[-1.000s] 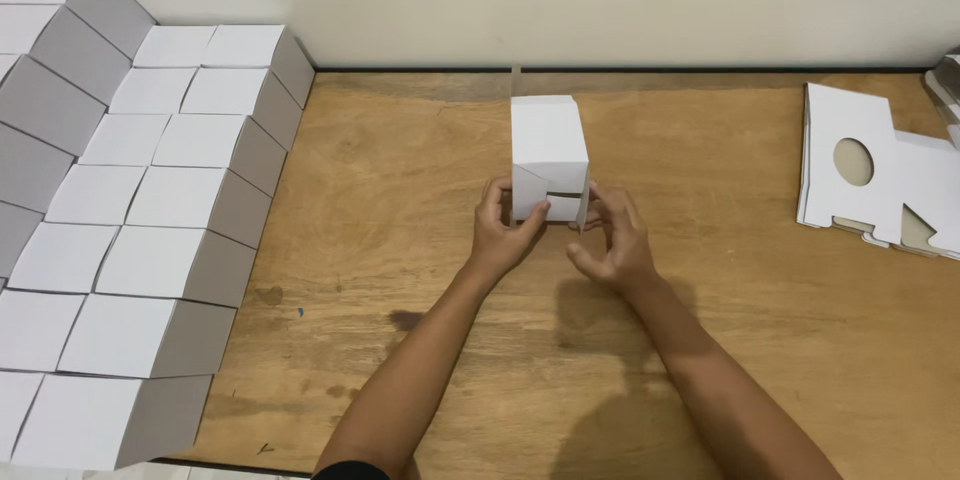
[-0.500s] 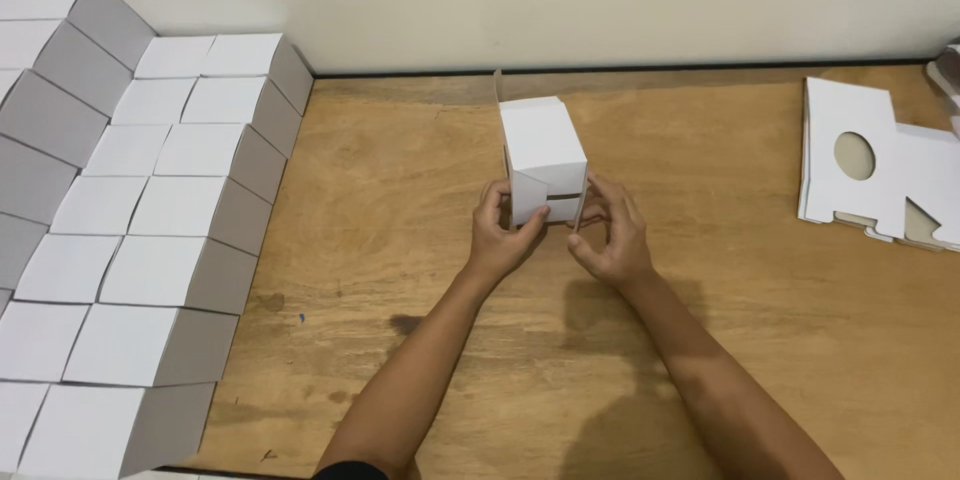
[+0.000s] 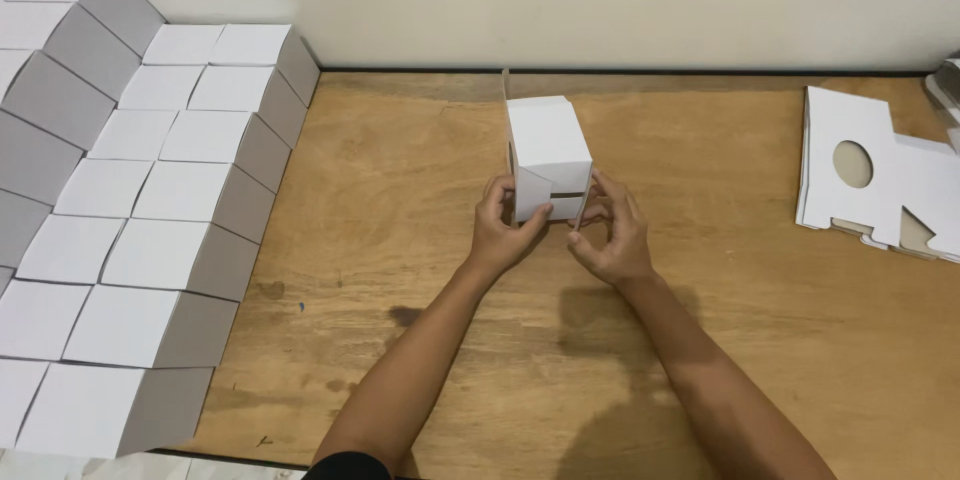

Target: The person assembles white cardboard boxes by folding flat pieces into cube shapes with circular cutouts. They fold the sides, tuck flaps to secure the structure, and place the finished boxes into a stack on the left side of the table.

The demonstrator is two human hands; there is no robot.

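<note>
Wooden table [image 3: 400, 270] | centre frame: our left hand [image 3: 505, 230] and right hand [image 3: 612, 235] grasp box [image 3: 545, 145], folding its end flaps | tuck next

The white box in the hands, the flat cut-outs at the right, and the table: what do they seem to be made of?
White box: looks like thin matte paperboard, with sharp folds, a thin flap and a slot at the near end. Left hand and right hand hold that end.
Flat cut-outs: probably the same white card, die-cut, with a round hole.
Table: wood or plywood, with visible grain and a dull finish.
</note>
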